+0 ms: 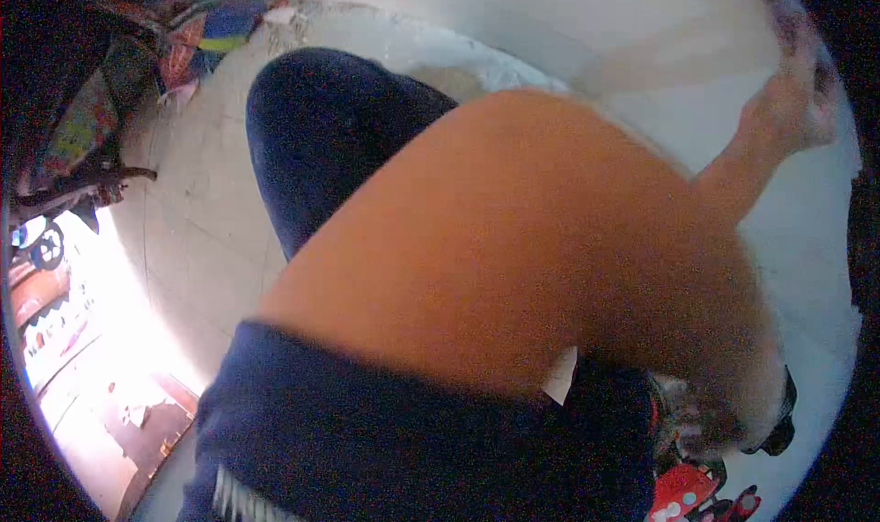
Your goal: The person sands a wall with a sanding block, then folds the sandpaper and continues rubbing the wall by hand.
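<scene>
Close to the camera, a bent bare leg (pixel 513 247) fills the middle of the head view, coming out of dark blue clothing (pixel 412 439). Behind it rises a knee covered in dark cloth (pixel 321 146). At the lower right, a blurred shape that looks like my right hand (pixel 720 421) is beside a red item with white dots (pixel 683 494). Its fingers are smeared, and whether it holds anything cannot be made out. What appears to be a bare foot (pixel 807 119) shows at the upper right. My left hand is out of view.
Pale floor tiles (pixel 202 174) lie to the left, with strong light falling on their lower part. Several mixed items, including a colourful cloth or bag (pixel 183 50), are piled at the upper left. A dark object (pixel 779 421) lies at the lower right.
</scene>
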Demonstrator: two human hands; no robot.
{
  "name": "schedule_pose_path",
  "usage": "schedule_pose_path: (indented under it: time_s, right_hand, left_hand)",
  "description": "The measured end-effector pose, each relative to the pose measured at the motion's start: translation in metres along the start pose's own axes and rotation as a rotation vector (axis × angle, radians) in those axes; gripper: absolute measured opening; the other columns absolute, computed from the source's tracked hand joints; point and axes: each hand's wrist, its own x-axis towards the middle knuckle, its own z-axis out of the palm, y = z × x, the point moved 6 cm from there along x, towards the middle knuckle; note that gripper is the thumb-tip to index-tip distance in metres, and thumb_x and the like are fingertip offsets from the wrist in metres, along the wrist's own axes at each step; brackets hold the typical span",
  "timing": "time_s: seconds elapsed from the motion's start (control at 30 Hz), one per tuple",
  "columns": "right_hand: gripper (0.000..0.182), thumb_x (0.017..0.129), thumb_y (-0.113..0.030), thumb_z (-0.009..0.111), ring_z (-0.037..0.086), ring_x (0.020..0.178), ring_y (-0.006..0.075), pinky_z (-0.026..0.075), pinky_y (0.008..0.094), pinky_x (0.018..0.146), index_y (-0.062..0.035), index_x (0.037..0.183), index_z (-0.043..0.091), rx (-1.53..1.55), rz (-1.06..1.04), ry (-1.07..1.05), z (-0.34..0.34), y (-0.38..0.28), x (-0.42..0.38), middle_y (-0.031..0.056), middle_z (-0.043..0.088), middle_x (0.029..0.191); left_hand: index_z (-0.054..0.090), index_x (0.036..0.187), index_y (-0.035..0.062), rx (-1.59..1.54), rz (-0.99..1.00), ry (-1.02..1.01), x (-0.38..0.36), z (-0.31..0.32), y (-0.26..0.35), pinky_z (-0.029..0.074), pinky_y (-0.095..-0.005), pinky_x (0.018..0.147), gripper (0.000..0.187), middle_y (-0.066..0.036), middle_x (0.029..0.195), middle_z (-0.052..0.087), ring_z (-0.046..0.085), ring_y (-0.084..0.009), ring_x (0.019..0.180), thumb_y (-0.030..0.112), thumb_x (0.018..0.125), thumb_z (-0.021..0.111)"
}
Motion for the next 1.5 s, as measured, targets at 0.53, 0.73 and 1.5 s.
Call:
schedule_pose_path:
  time_s: [0.53,0.73,1.5]
  right_hand:
    - [0.031,0.094,-0.029,0.079,0.070,0.081,0.0097,0.055,0.0249,0.075,-0.0005,0.107,0.075,0.016,0.134,0.050,-0.004,0.004,-0.001,0.0043,0.075,0.092]
    - [0.023,0.099,-0.024,0.071,0.067,0.083,0.0148,0.054,0.0320,0.079,-0.0029,0.109,0.074,0.513,0.669,-0.120,-0.069,0.104,0.065,0.0061,0.072,0.092]
    - [0.034,0.094,-0.023,0.076,0.071,0.078,0.0145,0.056,0.0281,0.067,0.0033,0.114,0.067,-0.010,0.289,0.005,-0.025,-0.020,0.021,0.0088,0.074,0.091]
  left_hand:
    - [0.078,0.113,0.0198,-0.756,0.118,0.032,-0.087,0.049,0.020,0.049,-0.0463,0.078,0.020,-0.010,0.119,0.066,0.059,-0.0265,0.095,0.029,0.095,0.076]
    - [0.076,0.080,0.0142,-0.118,0.072,1.089,-0.089,-0.041,0.085,0.034,-0.0375,0.061,0.023,-0.002,0.085,0.071,0.049,-0.0189,0.054,0.022,0.098,0.063]
    - [0.075,0.115,-0.0006,-0.227,0.487,0.152,-0.089,-0.060,0.041,0.056,-0.0407,0.069,0.031,-0.017,0.103,0.074,0.071,-0.0269,0.085,0.025,0.101,0.067]
